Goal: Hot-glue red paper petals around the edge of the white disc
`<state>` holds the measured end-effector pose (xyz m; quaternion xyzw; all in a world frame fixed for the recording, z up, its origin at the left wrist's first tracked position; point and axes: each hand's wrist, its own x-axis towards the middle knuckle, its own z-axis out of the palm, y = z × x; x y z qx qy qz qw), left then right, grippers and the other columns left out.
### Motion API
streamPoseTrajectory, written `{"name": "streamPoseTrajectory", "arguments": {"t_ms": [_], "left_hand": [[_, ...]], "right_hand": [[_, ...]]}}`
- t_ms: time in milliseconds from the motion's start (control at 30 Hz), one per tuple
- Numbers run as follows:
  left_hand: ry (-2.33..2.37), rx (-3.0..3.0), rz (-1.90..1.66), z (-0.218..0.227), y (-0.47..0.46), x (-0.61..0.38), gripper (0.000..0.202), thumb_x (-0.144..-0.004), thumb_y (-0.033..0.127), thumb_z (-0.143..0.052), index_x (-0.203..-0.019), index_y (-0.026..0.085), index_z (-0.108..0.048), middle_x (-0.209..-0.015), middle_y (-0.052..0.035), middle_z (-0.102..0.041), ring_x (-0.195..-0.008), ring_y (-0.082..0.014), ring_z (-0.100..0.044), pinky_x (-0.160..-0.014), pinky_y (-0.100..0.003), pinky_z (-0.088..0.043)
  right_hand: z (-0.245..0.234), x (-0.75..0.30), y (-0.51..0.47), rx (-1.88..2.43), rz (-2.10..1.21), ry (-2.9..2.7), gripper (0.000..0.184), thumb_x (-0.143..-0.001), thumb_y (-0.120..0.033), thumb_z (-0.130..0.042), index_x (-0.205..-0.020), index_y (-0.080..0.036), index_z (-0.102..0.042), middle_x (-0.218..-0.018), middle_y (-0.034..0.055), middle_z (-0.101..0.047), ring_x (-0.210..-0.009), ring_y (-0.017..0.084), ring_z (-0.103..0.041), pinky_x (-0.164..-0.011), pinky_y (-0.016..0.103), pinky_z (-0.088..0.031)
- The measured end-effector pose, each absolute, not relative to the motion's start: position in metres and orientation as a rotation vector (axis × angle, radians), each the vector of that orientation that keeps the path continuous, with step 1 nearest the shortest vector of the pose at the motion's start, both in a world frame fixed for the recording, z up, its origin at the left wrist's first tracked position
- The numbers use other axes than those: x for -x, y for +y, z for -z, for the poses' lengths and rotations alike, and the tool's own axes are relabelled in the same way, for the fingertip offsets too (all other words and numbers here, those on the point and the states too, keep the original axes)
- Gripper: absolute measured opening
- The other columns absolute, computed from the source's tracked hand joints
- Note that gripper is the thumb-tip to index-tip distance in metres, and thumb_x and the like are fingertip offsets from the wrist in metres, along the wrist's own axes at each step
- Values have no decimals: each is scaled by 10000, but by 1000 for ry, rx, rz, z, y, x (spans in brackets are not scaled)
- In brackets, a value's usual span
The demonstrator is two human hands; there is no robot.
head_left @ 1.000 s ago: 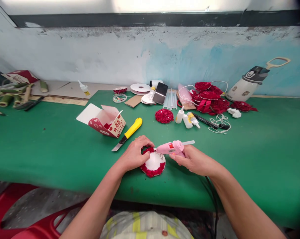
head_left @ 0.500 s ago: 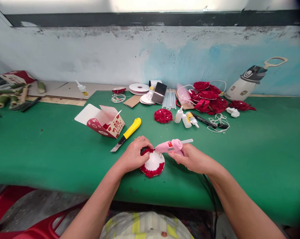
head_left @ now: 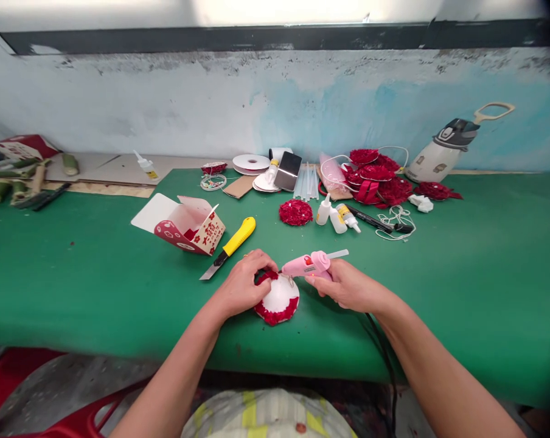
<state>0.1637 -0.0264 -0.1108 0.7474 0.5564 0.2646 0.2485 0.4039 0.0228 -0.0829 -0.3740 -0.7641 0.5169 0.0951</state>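
Observation:
A white round disc (head_left: 279,295) with red ruffled material along part of its edge lies on the green table near the front. My left hand (head_left: 247,285) grips its upper left edge, thumb on top, fingers over the red trim. In my right hand (head_left: 350,285) is a pink glue gun (head_left: 306,265), a clear glue stick poking out of its back. The nozzle points left and meets the disc's upper edge, close to my left fingertips. Whether glue is coming out is too small to tell. A yellow utility knife (head_left: 232,244) lies just beyond my left hand, blade out.
An open patterned paper box (head_left: 184,228) stands left of the knife. Beyond the disc are a finished red ruffled round (head_left: 295,212), small glue bottles (head_left: 336,219), glue sticks (head_left: 306,182), and a phone (head_left: 288,171). A red pile (head_left: 379,173) and a bottle (head_left: 439,152) stand back right.
The whole view has shifted slightly. Both hands keep their grips, and the glue gun's nozzle stays at the disc's upper edge.

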Motion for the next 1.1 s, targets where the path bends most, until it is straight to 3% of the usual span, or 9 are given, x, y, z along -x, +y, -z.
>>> {"name": "streamPoseTrajectory", "arguments": {"t_ms": [100, 233, 333, 633, 967, 1100], "left_hand": [[1538, -1954, -749, 109, -26, -165, 291, -682, 59, -488, -906, 188, -622, -926, -40, -606, -859, -183, -557, -758, -312, -444], [1527, -1784, -858, 109, -25, -165, 324, -685, 89, -510, -972, 185, -625, -896, -34, -626, -817, -177, -573, -711, -296, -445], [1469, -1577, -1045, 111, -24, -161, 217, -731, 158, -538, -916, 176, -649, -875, -39, -638, -831, -186, -592, -727, -295, -461], [1363, -983, -1653, 113, -21, -152, 137, -754, 248, -605, -712, 156, -698, -773, -39, -650, -740, -153, -558, -628, -250, -428], [1574, -1106, -1456, 114, -23, -157, 226, -758, 364, -661, -757, 139, -687, -667, -26, -635, -637, -133, -558, -567, -236, -401], [1608, -1194, -1380, 116, -23, -158, 288, -769, 425, -655, -730, 140, -671, -645, -24, -619, -621, -134, -542, -569, -238, -404]], "right_hand": [[79, -407, 23, 1098, -1571, -2294, 257, -921, -316, -451, -1054, -160, -607, -644, -48, -461, -470, 63, -341, -422, 193, -258], [79, -411, 23, 1105, -1560, -2353, 270, -927, -372, -451, -801, -157, -556, -610, -46, -417, -480, 66, -352, -407, 185, -261], [79, -414, 23, 1102, -1596, -2371, 320, -926, -406, -458, -702, -176, -462, -602, -45, -439, -463, 58, -366, -395, 175, -280], [65, -426, 29, 1041, -1848, -2242, 300, -893, -433, -524, -801, -151, -568, -686, -1, -572, -441, 58, -429, -347, 159, -333], [73, -423, 33, 1164, -1684, -2298, 350, -884, -467, -498, -741, -156, -570, -572, -27, -469, -465, 85, -414, -356, 178, -332], [76, -419, 29, 1045, -1574, -2418, 320, -899, -405, -486, -682, -172, -518, -559, -43, -413, -476, 85, -383, -406, 207, -306]]}}
